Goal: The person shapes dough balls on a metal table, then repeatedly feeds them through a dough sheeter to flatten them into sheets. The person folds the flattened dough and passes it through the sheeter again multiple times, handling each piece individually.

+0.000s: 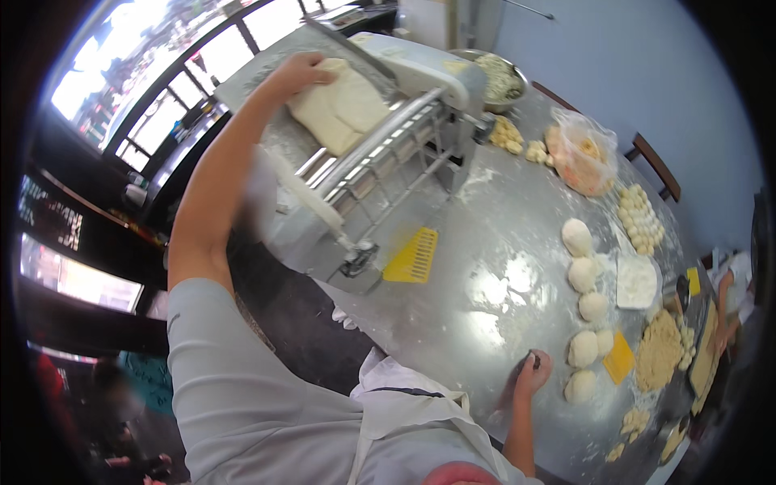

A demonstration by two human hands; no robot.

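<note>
My left hand grips the upper left edge of a folded, pale dough sheet, which lies on the infeed tray of a dough sheeter with its lower end at the rollers. My right hand is low over the steel table, its fingers curled; a small dark patch shows at them, and I cannot tell whether it is a held object or shadow. Left of several round dough balls, that hand touches none of them. A yellow slotted plastic scraper lies by the sheeter's near end.
A metal bowl of chopped filling stands behind the sheeter. Farther right are a plastic-covered bowl, small dough pieces, a flour container, an orange scraper and a flattened dough mass. Another person's arm is at the far right.
</note>
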